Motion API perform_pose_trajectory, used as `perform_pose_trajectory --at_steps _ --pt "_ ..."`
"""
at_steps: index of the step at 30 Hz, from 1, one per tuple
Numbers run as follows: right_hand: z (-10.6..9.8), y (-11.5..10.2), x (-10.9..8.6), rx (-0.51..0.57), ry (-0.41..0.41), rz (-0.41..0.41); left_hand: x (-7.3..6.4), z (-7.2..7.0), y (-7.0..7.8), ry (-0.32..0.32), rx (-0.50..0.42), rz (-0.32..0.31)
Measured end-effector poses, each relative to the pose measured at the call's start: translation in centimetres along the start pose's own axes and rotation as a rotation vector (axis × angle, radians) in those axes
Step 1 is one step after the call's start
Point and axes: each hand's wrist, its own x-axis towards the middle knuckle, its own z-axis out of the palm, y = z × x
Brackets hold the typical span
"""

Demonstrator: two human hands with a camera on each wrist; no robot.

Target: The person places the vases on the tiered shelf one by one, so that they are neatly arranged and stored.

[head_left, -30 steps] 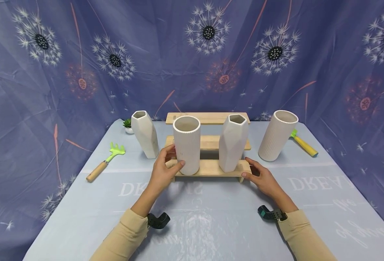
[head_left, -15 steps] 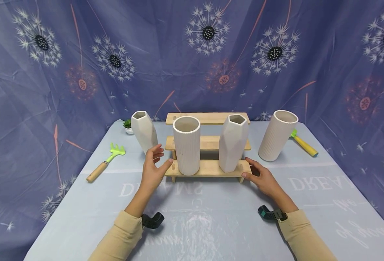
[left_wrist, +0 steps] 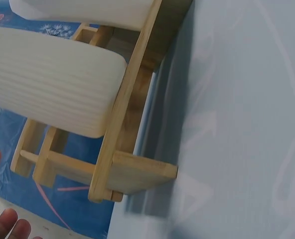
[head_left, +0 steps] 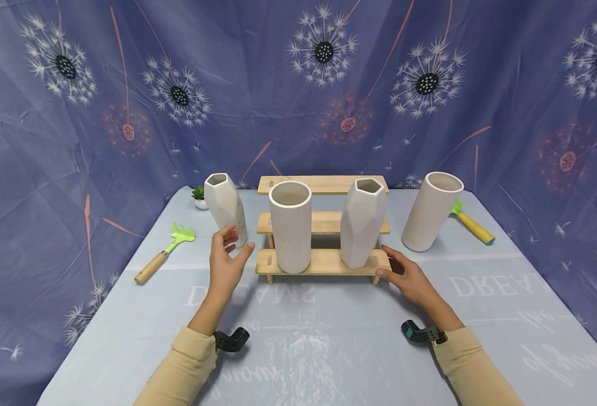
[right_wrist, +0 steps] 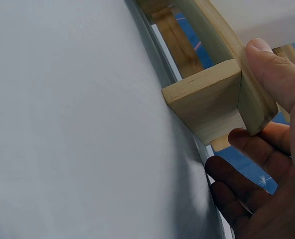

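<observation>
A three-step wooden plant stand point(head_left: 326, 261) stands mid-table. On its lowest step are a ribbed white cylindrical vase point(head_left: 291, 237) and, to the right, a faceted white vase point(head_left: 362, 225). My right hand point(head_left: 409, 276) holds the right end of that step, thumb point(right_wrist: 274, 69) on top and fingertips against the end from below. My left hand point(head_left: 225, 268), fingers spread and holding nothing, is left of the stand, in front of another faceted vase point(head_left: 225, 204). Its fingertips overlap that vase's lower part; whether they touch it I cannot tell.
Right of the stand is a second ribbed vase point(head_left: 430, 214), with a yellow-handled green tool point(head_left: 473, 226) partly hidden behind it. On the left lie a green hand rake point(head_left: 163, 255) and a small potted succulent point(head_left: 200, 197). A patterned curtain point(head_left: 258, 101) hangs behind.
My left hand has let go of the ribbed vase on the lowest step and moved left toward the faceted vase. The right hand has stayed on the stand's end.
</observation>
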Motion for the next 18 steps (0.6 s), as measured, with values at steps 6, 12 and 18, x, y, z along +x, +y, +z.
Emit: perform_pose_trajectory --at_steps 6,12,18 --pt "0.0 0.0 0.0 -0.003 0.001 0.001 0.6 -0.4 -0.5 0.055 -0.003 -0.031" --pt "0.0 0.1 0.0 -0.008 0.004 0.009 1.1 -0.8 -0.9 0.100 0.007 -0.078" --pt "0.1 0.2 0.1 -0.012 0.009 0.010 1.9 -1.0 -1.5 0.161 0.018 -0.077"
